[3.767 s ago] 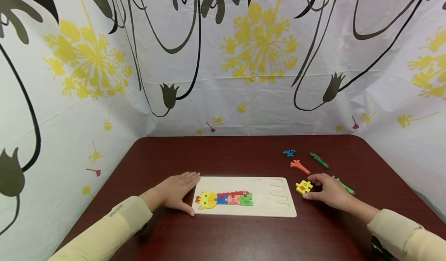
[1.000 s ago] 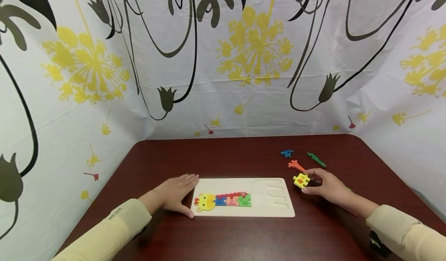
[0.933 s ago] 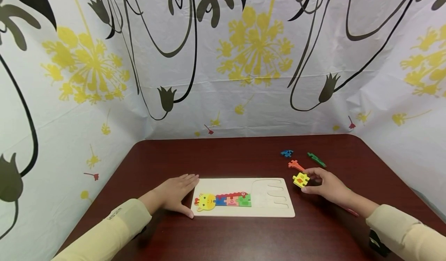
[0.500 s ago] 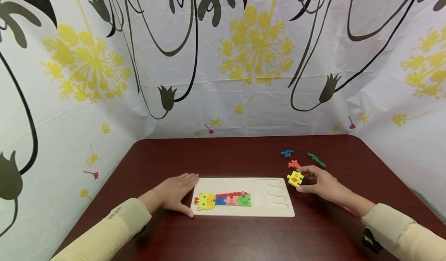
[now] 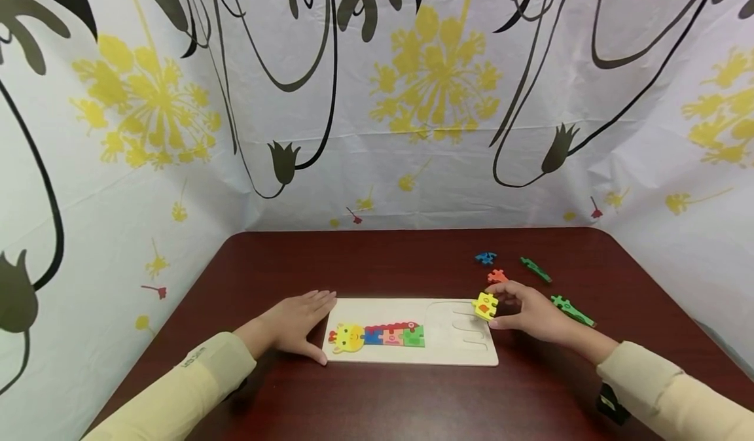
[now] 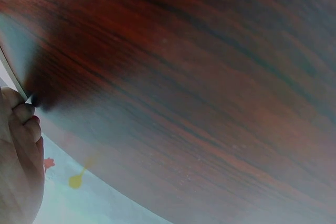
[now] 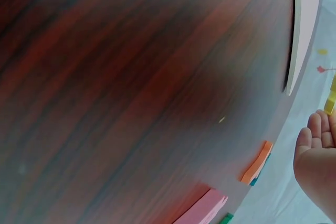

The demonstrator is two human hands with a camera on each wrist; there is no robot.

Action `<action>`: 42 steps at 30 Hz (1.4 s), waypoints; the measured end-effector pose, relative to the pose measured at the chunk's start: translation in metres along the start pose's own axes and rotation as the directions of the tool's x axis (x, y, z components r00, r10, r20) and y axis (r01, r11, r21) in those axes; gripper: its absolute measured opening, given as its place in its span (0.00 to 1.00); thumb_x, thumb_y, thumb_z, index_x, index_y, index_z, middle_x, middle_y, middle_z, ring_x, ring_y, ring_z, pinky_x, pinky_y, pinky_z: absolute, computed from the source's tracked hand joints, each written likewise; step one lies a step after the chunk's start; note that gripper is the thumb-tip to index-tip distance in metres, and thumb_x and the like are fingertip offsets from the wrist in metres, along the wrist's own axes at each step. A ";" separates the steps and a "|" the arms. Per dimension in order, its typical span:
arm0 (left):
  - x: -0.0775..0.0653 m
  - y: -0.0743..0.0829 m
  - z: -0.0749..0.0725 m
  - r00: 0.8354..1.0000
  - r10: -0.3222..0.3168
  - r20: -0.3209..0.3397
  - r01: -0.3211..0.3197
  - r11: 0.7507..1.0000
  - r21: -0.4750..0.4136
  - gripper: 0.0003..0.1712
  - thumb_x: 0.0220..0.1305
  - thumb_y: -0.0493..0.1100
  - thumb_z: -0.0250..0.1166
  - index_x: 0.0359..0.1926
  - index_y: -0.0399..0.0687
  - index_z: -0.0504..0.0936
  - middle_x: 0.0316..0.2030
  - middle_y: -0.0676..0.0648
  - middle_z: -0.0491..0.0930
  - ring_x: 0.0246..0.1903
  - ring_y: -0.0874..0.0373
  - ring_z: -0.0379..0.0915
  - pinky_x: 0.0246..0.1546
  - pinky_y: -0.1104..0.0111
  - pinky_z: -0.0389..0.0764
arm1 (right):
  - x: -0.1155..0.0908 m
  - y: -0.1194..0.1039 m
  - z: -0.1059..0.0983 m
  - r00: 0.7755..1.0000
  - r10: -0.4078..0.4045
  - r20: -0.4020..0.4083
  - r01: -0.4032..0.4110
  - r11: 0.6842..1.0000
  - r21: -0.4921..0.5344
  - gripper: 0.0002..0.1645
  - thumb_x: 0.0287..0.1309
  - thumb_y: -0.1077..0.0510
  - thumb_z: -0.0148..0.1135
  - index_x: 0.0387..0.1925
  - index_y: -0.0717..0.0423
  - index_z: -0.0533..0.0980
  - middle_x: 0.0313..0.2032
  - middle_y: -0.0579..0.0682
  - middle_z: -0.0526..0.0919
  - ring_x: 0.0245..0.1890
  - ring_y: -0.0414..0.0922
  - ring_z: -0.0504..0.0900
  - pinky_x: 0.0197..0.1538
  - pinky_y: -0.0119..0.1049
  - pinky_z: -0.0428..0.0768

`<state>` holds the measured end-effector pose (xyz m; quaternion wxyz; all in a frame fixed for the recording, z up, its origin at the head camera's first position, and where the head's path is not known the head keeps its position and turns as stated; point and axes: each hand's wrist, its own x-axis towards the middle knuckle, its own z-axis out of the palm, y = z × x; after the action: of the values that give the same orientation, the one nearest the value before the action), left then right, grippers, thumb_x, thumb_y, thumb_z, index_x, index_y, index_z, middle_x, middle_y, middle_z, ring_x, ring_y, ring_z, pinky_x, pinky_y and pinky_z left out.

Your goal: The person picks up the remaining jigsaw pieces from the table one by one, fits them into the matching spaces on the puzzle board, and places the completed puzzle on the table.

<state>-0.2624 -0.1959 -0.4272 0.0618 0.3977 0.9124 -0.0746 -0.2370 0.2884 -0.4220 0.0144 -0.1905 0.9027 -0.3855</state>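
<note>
My right hand [image 5: 527,313] pinches a yellow puzzle piece [image 5: 485,306] with an orange mark between thumb and fingers. That piece overlaps the right end of a pale wooden puzzle board [image 5: 377,310]. In the board sit a yellow giraffe head [image 5: 349,338] and blue, pink and green neck pieces [image 5: 394,336] with a red wavy edge. Leg-shaped outlines show at its right end. My left hand [image 5: 300,323] lies with straight fingers against the board's left edge. In the right wrist view, the yellow piece [image 7: 331,98] shows at the fingertips, partly cut off.
Loose pieces lie right of the board on the dark table [image 5: 365,258]: blue [image 5: 485,258], orange [image 5: 497,276], and two long green ones [image 5: 535,269]. The right wrist view also shows a pink piece [image 7: 205,208]. A patterned cloth [image 5: 365,186] hangs around the table.
My right hand has carried the yellow piece leftward, from beside the board to over its right end. A long green piece beside my right wrist is uncovered again. My left hand stays put.
</note>
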 end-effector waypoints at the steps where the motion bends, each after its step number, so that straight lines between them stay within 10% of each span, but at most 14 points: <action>1: 0.000 0.000 0.000 1.000 -0.001 0.000 0.001 1.000 0.001 0.70 0.46 0.88 0.44 0.75 0.41 0.52 0.74 0.44 0.51 0.73 0.51 0.45 0.70 0.59 0.52 | 0.000 -0.001 0.001 1.000 -0.006 0.008 0.006 1.000 0.003 0.35 0.50 0.50 0.75 0.56 0.60 0.74 0.51 0.53 0.78 0.50 0.53 0.76 0.51 0.49 0.77; 42: 0.001 -0.003 0.004 1.000 0.007 -0.003 -0.007 1.000 0.019 0.70 0.46 0.88 0.43 0.76 0.42 0.50 0.75 0.44 0.50 0.73 0.52 0.44 0.70 0.60 0.50 | 0.017 -0.024 0.033 0.979 -0.092 0.182 0.070 0.990 0.125 0.33 0.48 0.53 0.76 0.55 0.58 0.74 0.51 0.50 0.77 0.50 0.52 0.73 0.54 0.47 0.74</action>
<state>-0.2650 -0.1975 -0.4317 0.0566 0.4014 0.9104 -0.0826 -0.2390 0.2447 -0.4258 0.0949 -0.2613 0.8645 -0.4189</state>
